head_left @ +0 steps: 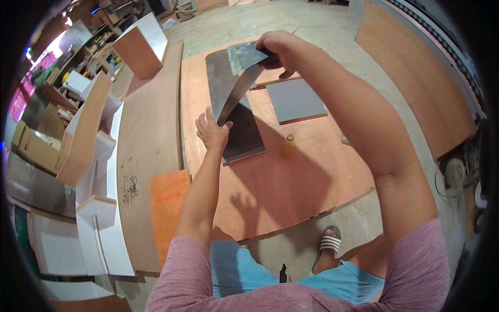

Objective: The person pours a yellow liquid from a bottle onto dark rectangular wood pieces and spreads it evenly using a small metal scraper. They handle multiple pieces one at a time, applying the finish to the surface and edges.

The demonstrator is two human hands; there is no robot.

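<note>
My right hand point(283, 52) is closed on the far end of a thin, bent grey sheet point(241, 88), holding it up above the work surface. Pale, mottled patches mark the raised end of that sheet. Its lower end meets my left hand point(213, 131), which has the edge between thumb and fingers. Under the sheet lies a dark grey rectangular panel point(247, 138), partly covered and shaded. Right of it, a second grey panel point(296, 100) rests flat. A small bottle with yellowish contents point(289, 146) stands nearby on a reddish plywood board point(280, 197).
An orange piece point(166, 200) with handwriting lies left of my left forearm. Beyond it, a long brown board point(145, 156) carries a scatter of small dark fasteners point(130, 188). White-and-wood cabinet parts point(96, 156) line the left side. A large wooden panel point(410, 78) leans at right.
</note>
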